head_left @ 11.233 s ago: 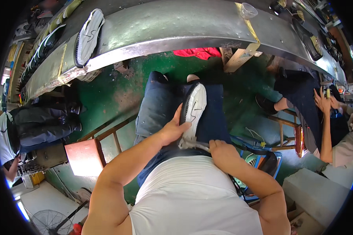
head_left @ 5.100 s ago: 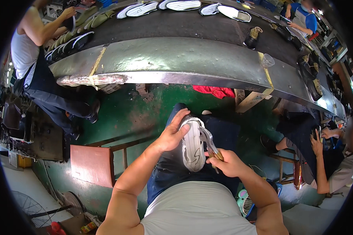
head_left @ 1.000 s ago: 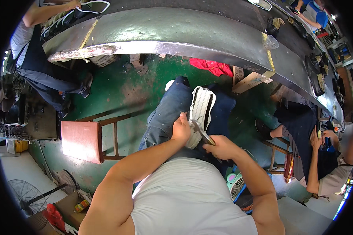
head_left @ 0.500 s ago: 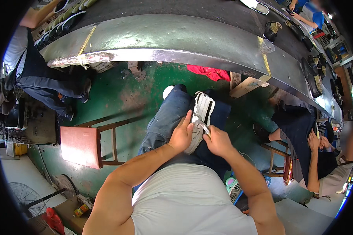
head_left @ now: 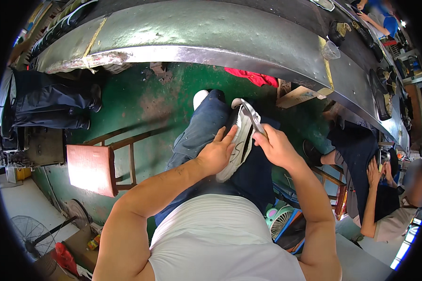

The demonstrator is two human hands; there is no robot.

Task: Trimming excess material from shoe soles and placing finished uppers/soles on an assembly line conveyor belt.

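A white-and-grey shoe [head_left: 242, 152] with a dark opening lies along my lap, on the dark blue trousers [head_left: 192, 136]. My left hand [head_left: 216, 155] rests against the shoe's left side, its fingers stretched out and spread, the thumb toward the upper. On the other side, my right hand [head_left: 274, 145] is wrapped round the handle of a curved grey metal tool [head_left: 254, 117]. The tool's bent end arches over the far end of the shoe; whether it touches the shoe I cannot tell.
Ahead runs a long metal-edged bench [head_left: 197, 37], with dark shoes [head_left: 379, 93] on its right part. A stool with a reddish seat [head_left: 91, 169] stands at left. A green fan [head_left: 279, 219] is by my right side. A co-worker [head_left: 384, 196] sits at right; another's legs [head_left: 56, 98] show at left.
My right hand has moved right and the tool now reaches up over the shoe's far end. My left hand's fingers have spread. The person at left has shifted; the view has tilted slightly.
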